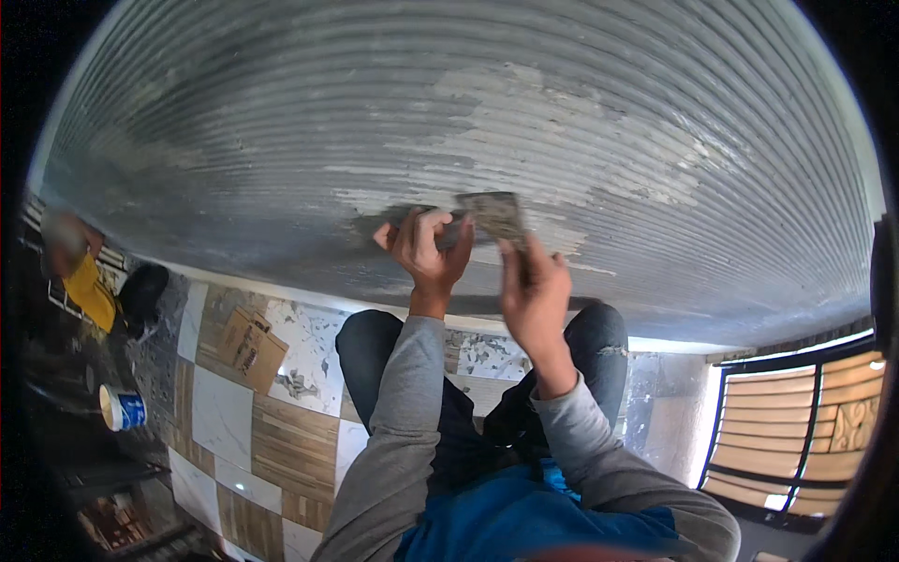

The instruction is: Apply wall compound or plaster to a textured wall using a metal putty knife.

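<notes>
A flat, putty-smeared scraper blade (496, 215) is pinched between the thumb and fingers of my right hand (538, 295). It is held close to a grey ribbed wall panel (281, 169). Beside the blade's left edge, my left hand (429, 248) is raised with its fingers bent and apart. Its thumb comes near the blade; whether they touch is unclear. A dark patch behind the left fingers is too blurred to make out. Pale filler patches (534, 112) spread over the ribs above both hands.
My bent knees (599, 337) are close to the panel. On the tiled floor (225, 403) lies a flattened cardboard piece (251, 348). A white-and-blue bucket (124, 408) stands at left, below a person in yellow (91, 292). A barred window (796, 421) is at lower right.
</notes>
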Available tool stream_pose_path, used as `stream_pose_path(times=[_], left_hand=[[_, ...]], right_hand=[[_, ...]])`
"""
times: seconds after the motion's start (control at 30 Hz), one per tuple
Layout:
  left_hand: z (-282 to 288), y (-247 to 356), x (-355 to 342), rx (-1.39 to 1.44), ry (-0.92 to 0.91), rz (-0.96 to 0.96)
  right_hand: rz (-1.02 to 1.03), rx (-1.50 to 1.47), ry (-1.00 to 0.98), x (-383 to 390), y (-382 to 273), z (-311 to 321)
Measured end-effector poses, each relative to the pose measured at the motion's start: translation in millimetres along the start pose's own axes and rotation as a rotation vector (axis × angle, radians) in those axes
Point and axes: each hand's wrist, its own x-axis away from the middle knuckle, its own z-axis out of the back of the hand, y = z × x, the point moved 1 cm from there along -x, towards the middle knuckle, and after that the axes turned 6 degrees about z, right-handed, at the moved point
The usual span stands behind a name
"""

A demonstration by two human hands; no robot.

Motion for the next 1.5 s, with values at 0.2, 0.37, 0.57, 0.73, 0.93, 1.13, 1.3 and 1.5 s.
stream_pose_path(times=[0.2, 0.37, 0.57, 0.73, 0.93, 1.13, 1.3, 1.5], left_hand=[[6, -8, 5, -0.022, -0.024, -0.012], [2, 1, -1, -0.034, -0.013, -0.001], [5, -2, 0, -0.002, -0.041, 0.019], [6, 0, 4, -0.045, -0.07, 0.039], [3, -3, 2, -0.008, -0.002, 0.015], [2, -1, 0, -0.031, -0.023, 0.015], [5, -2, 1, -0.023, -0.018, 0.023], [2, 0, 1, 0.007, -0.023, 0.015]], right_hand=[[0.008, 0.04, 0.066, 3, -12, 5], [-0.021, 0.038, 0.129, 6, 5, 17], [-0.021, 0.044, 0.046, -2, -5, 8], [-0.082, 0.039, 0.06, 8, 5, 14], [-0.046, 0.075, 0.039, 3, -4, 12], [-0.109, 0.004, 0.095, 13, 9, 12], [-0.086, 0.029, 0.067, 13, 8, 11], [-0.051, 0.01, 0.101, 13, 8, 9]])
